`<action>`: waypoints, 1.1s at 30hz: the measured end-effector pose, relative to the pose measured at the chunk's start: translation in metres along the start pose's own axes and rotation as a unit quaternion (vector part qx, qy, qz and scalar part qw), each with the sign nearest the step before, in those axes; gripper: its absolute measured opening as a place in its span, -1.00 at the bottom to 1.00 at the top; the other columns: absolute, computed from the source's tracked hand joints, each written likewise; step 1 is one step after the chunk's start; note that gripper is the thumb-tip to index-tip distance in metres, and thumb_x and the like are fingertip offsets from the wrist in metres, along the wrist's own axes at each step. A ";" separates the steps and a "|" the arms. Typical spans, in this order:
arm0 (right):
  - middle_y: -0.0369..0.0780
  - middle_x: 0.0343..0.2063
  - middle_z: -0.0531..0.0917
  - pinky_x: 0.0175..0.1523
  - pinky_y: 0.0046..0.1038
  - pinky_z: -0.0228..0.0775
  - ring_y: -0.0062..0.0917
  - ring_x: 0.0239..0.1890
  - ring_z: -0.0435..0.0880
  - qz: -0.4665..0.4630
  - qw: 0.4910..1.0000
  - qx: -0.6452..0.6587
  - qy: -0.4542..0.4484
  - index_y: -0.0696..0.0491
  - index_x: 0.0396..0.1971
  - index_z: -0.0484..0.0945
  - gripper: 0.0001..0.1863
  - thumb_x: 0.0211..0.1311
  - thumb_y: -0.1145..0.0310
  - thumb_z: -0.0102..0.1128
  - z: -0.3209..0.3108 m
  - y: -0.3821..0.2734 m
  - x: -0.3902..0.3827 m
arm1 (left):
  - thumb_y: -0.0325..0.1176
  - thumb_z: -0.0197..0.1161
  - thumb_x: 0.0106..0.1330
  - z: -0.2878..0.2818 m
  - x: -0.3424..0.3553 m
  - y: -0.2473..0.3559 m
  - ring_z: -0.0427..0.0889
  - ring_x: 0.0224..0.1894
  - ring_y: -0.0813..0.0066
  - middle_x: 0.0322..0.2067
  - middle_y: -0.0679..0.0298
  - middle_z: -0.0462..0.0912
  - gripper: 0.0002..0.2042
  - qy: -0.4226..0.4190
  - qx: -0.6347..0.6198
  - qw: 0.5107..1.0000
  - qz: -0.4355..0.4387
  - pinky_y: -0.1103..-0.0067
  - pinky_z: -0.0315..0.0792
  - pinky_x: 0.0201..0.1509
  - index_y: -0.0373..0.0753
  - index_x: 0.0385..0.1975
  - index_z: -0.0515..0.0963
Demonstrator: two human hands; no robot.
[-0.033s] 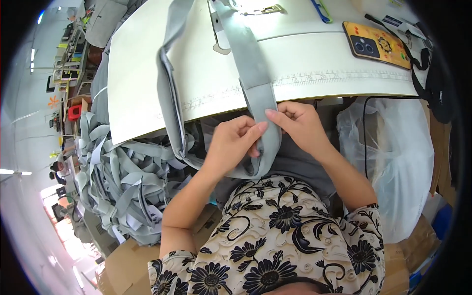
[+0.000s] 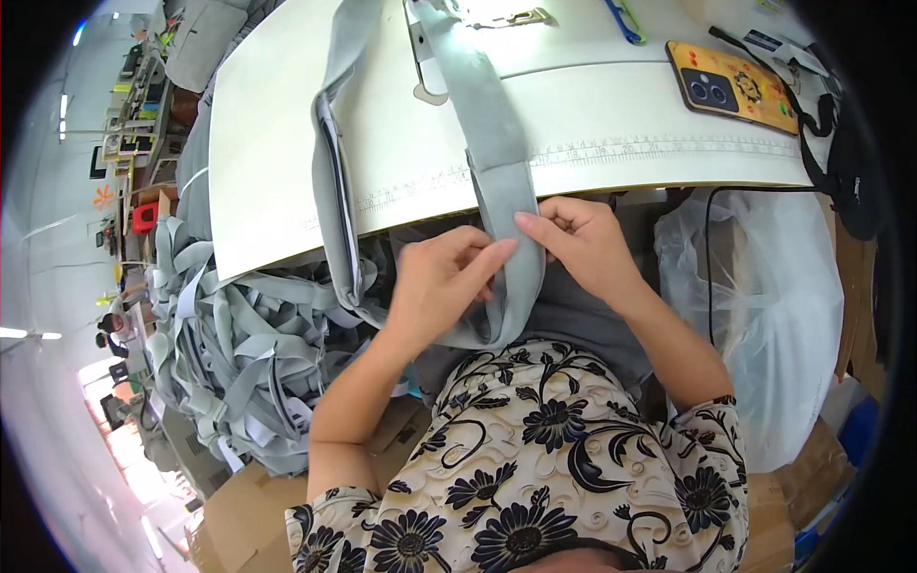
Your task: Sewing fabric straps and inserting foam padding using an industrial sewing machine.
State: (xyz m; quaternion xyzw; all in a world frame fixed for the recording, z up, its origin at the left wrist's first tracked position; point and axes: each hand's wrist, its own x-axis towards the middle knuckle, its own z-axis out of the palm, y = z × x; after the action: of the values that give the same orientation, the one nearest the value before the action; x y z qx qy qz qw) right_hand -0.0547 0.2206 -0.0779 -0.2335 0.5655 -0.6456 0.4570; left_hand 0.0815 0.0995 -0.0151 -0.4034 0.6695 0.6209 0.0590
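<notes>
A long grey fabric strip (image 2: 489, 115) runs from the lit far side of the white table over its front edge, then loops back up on the left. A seam crosses it just above the edge. Both hands pinch the hanging part: my right hand (image 2: 594, 246) on its right border, thumb on top, and my left hand (image 2: 447, 277) on its left border, thumb across the cloth. The fingertips beneath the strip are partly hidden. The strip's left length (image 2: 334, 181) lies folded, with a pale layer showing inside.
Rulers are printed along the white table (image 2: 277, 143). On it lie a phone in a yellow case (image 2: 735, 88), a blue-green tool (image 2: 626, 21) and a black strap (image 2: 807, 124). A heap of grey strips (image 2: 239, 353) is at left, a clear plastic bag (image 2: 764, 325) at right.
My left hand has shifted slightly left, still at the strip's left border. The left length of the strip has moved a little right. My right hand stays in place.
</notes>
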 end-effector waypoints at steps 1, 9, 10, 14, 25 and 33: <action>-0.40 -0.67 0.53 -0.53 -0.69 0.22 -0.84 -0.61 0.38 0.012 1.000 -0.006 -0.005 0.19 -0.45 0.61 -0.73 0.29 0.26 0.25 0.000 -0.003 0.000 | -0.30 0.32 0.28 -0.005 0.000 0.000 0.58 -0.56 0.54 -0.57 0.33 0.59 -0.82 0.110 0.182 0.956 0.200 0.62 0.40 -0.52 -0.31 -0.37 0.58; -0.39 -0.73 0.48 -0.55 -0.66 0.20 -0.85 -0.64 0.34 -0.007 0.996 -0.091 -0.001 0.18 -0.52 0.59 -0.74 0.27 0.30 0.27 0.000 -0.007 -0.003 | -0.47 0.32 0.18 -0.020 0.045 0.036 0.56 0.11 0.16 0.00 0.10 0.61 -0.66 0.128 0.453 0.711 0.522 0.30 0.38 0.26 -0.31 -0.01 0.57; -0.36 -0.75 0.48 -0.56 -0.61 0.22 -0.79 -0.67 0.38 -0.019 0.993 -0.115 -0.003 0.18 -0.54 0.59 -0.74 0.26 0.31 0.27 -0.001 -0.007 -0.003 | -0.47 0.32 0.18 -0.022 0.047 0.035 0.56 0.11 0.16 0.00 0.10 0.61 -0.66 0.127 0.453 0.711 0.523 0.30 0.38 0.26 -0.31 -0.01 0.57; -0.27 -0.62 0.63 -0.50 -0.47 0.37 -0.53 -0.62 0.59 -0.149 0.910 -0.384 -0.039 0.15 -0.45 0.62 -0.85 0.13 0.36 0.30 -0.014 -0.029 -0.007 | -0.44 0.30 0.21 -0.030 0.054 0.027 0.55 0.13 0.17 0.05 0.09 0.59 -0.65 0.084 0.432 0.735 0.516 0.30 0.38 0.28 -0.32 0.01 0.56; -0.22 -0.06 0.65 0.01 -0.40 0.45 -0.46 0.03 0.59 -0.455 0.686 -0.565 -0.049 0.16 -0.17 0.60 -0.70 0.05 0.47 0.13 -0.033 -0.052 0.040 | -0.45 0.31 0.20 -0.037 0.053 0.024 0.54 0.15 0.17 0.06 0.11 0.59 -0.64 0.033 0.378 0.778 0.500 0.29 0.34 0.33 -0.31 0.02 0.56; -0.18 -0.09 0.64 0.00 -0.38 0.43 -0.37 0.00 0.57 -0.453 0.688 -0.562 -0.073 0.22 -0.20 0.60 -0.70 0.02 0.47 0.13 -0.032 -0.053 0.037 | -0.42 0.33 0.19 -0.037 0.055 0.037 0.54 0.14 0.14 0.04 0.08 0.59 -0.62 0.118 0.415 0.759 0.488 0.29 0.33 0.31 -0.33 0.02 0.55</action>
State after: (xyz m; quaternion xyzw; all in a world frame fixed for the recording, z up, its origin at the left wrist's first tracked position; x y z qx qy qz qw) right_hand -0.1161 0.2022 -0.0437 -0.7210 0.6124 -0.3169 -0.0678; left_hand 0.0375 0.0380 -0.0101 -0.0278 0.9694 0.1749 -0.1702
